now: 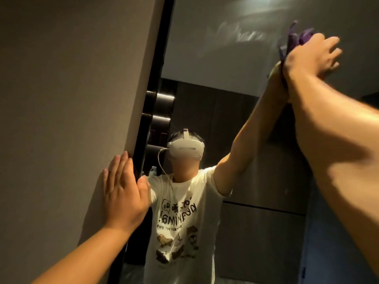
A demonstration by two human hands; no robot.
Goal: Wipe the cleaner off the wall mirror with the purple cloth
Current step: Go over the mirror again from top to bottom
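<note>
The tall wall mirror (215, 64) fills the middle and right of the head view, with a dark frame along its left side. Whitish smears of cleaner (244, 33) streak the glass near the top. My right hand (309, 56) is raised high on the right and presses the purple cloth (295, 37) against the glass, right of the smears; the cloth's folds stick out above my fingers. My left hand (123, 189) lies flat, fingers together, on the wall by the mirror's left edge, thumb toward the frame. It holds nothing.
A plain grey wall (67, 89) takes up the left. The mirror reflects a person in a white printed T-shirt (180, 218) wearing a headset, with dark cabinets behind. The dark mirror frame (155, 83) runs diagonally from top to bottom.
</note>
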